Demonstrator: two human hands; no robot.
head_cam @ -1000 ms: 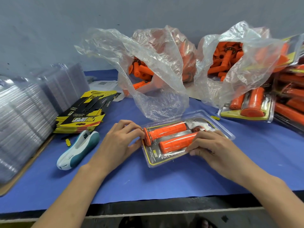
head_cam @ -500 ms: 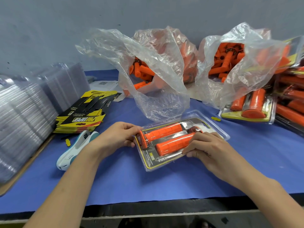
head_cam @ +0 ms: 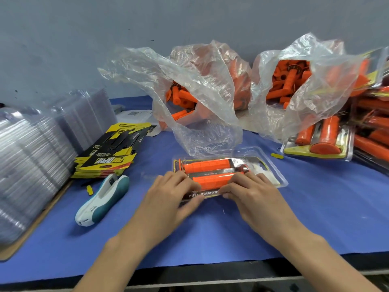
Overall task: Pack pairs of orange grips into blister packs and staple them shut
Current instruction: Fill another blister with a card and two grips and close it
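Note:
A clear blister pack lies on the blue table in front of me, holding two orange grips side by side over a yellow and black card. My left hand grips the pack's near left edge, thumb under the rim and fingers curled over the near grip. My right hand holds the near right edge the same way, fingers bent over the near grip's right end. A white and teal stapler lies to the left of my left hand, untouched.
Stacks of empty clear blisters fill the left side, with a pile of yellow and black cards beside them. Two plastic bags of loose orange grips stand at the back. Packed blisters are heaped at the right.
The pack has turned from a slant to lie nearly level across the table. My left hand moved from its left end to the near edge; my right hand stayed on the near right side.

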